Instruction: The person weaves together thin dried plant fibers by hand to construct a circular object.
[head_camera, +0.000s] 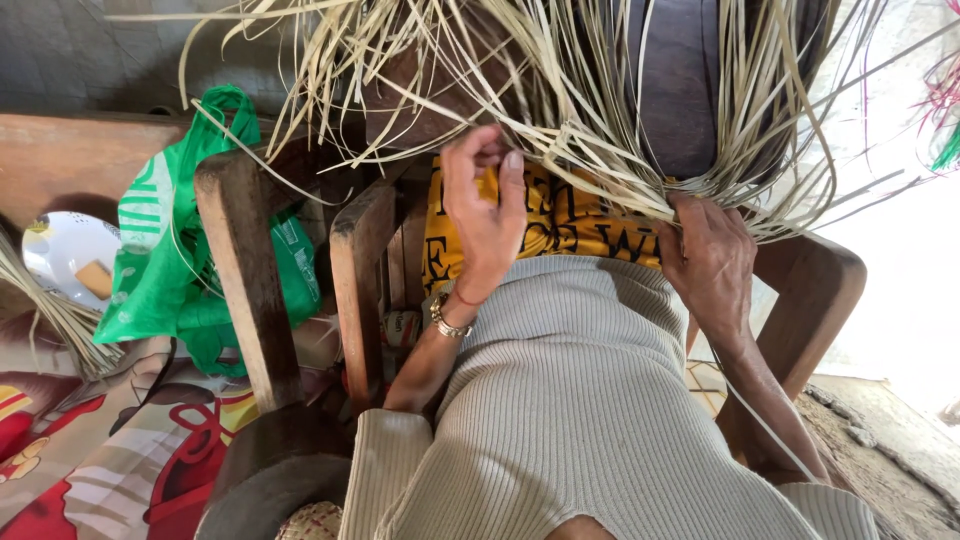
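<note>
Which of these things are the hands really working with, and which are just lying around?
In use:
left hand, pinching strands
right hand, gripping the bunch
pale straw strips

Lying about:
green plastic bag
white plate
loose straw bundle
patterned cloth
wooden chair arm

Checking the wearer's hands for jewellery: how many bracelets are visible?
1: a metal bracelet circles the left hand's wrist, above a thin red cord. The right hand's wrist looks bare, though its underside is hidden.

Soft daylight — overexposed right edge
</note>
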